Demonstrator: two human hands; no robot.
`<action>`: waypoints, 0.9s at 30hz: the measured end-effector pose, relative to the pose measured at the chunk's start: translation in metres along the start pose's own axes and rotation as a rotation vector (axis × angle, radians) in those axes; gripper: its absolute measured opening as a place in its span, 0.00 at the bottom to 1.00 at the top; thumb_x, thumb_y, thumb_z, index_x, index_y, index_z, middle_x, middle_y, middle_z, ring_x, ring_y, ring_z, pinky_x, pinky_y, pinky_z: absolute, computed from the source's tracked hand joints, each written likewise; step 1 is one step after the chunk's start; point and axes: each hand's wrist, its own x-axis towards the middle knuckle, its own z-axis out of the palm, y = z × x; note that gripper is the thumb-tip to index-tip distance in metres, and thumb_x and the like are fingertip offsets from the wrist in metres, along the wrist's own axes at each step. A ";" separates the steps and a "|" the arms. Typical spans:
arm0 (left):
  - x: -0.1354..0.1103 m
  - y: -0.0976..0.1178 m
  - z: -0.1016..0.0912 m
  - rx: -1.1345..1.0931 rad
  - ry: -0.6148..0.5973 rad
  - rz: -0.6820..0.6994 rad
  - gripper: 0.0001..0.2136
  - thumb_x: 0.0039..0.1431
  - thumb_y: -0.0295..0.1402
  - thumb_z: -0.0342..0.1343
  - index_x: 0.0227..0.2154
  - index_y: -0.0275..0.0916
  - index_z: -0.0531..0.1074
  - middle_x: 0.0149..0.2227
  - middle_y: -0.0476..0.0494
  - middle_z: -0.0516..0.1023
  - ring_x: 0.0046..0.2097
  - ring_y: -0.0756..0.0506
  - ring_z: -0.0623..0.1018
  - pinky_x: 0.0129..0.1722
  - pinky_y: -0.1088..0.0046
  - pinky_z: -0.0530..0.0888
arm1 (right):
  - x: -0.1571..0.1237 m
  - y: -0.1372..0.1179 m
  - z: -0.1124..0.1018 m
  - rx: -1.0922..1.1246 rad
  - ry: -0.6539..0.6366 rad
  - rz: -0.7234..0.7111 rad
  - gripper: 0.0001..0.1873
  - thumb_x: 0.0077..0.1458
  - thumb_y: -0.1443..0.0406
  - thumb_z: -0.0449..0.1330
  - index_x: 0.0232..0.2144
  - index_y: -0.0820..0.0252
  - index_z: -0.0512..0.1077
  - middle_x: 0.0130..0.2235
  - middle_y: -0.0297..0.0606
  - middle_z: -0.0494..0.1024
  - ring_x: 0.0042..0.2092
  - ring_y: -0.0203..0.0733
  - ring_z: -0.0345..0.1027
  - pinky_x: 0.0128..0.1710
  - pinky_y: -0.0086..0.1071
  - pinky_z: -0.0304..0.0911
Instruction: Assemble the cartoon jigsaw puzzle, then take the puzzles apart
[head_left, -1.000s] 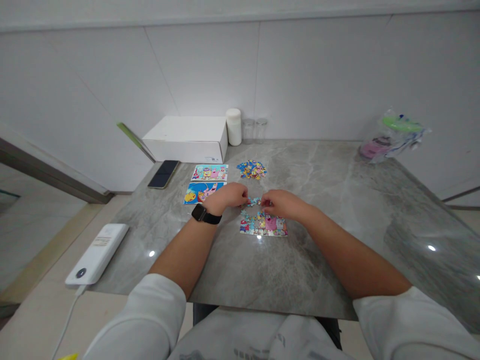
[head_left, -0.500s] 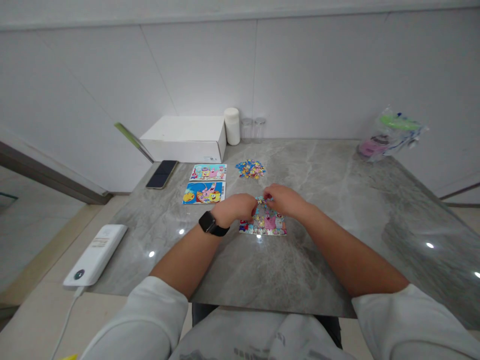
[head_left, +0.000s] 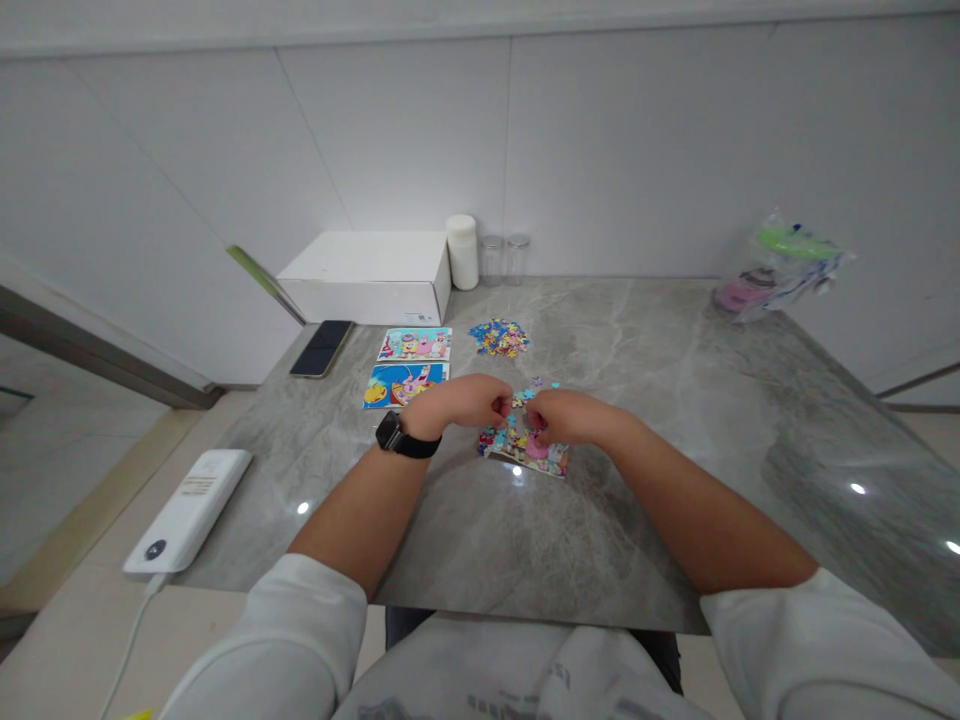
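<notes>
A partly assembled jigsaw puzzle (head_left: pixel 537 452) with pink and yellow cartoon figures lies on the grey table in front of me, turned slightly askew. My left hand (head_left: pixel 476 402), with a black watch on its wrist, is closed in a pinch at the puzzle's upper left; what is between its fingertips is hidden. Over the upper right part, my right hand (head_left: pixel 568 416) is closed, its fingertips down on the puzzle. Several loose puzzle pieces (head_left: pixel 519 398) lie between and just beyond the hands. Farther back is a pile of small colourful pieces (head_left: pixel 500 338).
Two cartoon picture cards (head_left: pixel 415 344) lie left of the pile, beside a phone (head_left: pixel 322 349). Behind them stand a white box (head_left: pixel 367 278), a white bottle (head_left: pixel 463 252) and two clear glasses (head_left: pixel 517 260). A plastic bag (head_left: pixel 780 270) sits far right, a white power bank (head_left: pixel 187 512) at left.
The puzzle has turned, its lower right corner coming nearer me. My right hand has moved down onto it, and my left hand has shifted slightly away and left. More loose pieces show beyond.
</notes>
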 end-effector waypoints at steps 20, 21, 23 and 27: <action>-0.001 0.015 0.010 0.233 -0.112 -0.158 0.15 0.47 0.34 0.72 0.40 0.41 0.84 0.41 0.42 0.86 0.40 0.40 0.82 0.36 0.70 0.72 | 0.002 0.006 -0.005 0.036 0.134 0.039 0.13 0.59 0.67 0.65 0.47 0.58 0.79 0.48 0.44 0.83 0.48 0.46 0.75 0.41 0.30 0.61; -0.002 0.019 0.011 0.257 -0.116 -0.182 0.15 0.47 0.33 0.72 0.40 0.41 0.84 0.41 0.40 0.86 0.41 0.39 0.82 0.37 0.69 0.73 | 0.003 0.003 -0.004 0.036 0.171 0.029 0.14 0.60 0.66 0.65 0.48 0.58 0.79 0.49 0.45 0.82 0.50 0.47 0.75 0.43 0.31 0.61; -0.003 0.024 0.015 0.294 -0.093 -0.205 0.13 0.49 0.31 0.70 0.40 0.39 0.85 0.41 0.36 0.85 0.42 0.36 0.83 0.38 0.67 0.75 | 0.003 -0.006 -0.001 0.051 0.207 -0.020 0.14 0.61 0.64 0.65 0.49 0.58 0.78 0.50 0.46 0.81 0.52 0.48 0.74 0.46 0.31 0.62; -0.003 0.020 0.020 0.294 0.009 -0.206 0.10 0.54 0.29 0.64 0.39 0.35 0.85 0.39 0.31 0.85 0.43 0.35 0.84 0.42 0.66 0.76 | 0.006 -0.029 0.008 0.081 0.204 -0.068 0.17 0.60 0.57 0.68 0.49 0.58 0.78 0.50 0.46 0.81 0.52 0.50 0.75 0.45 0.32 0.63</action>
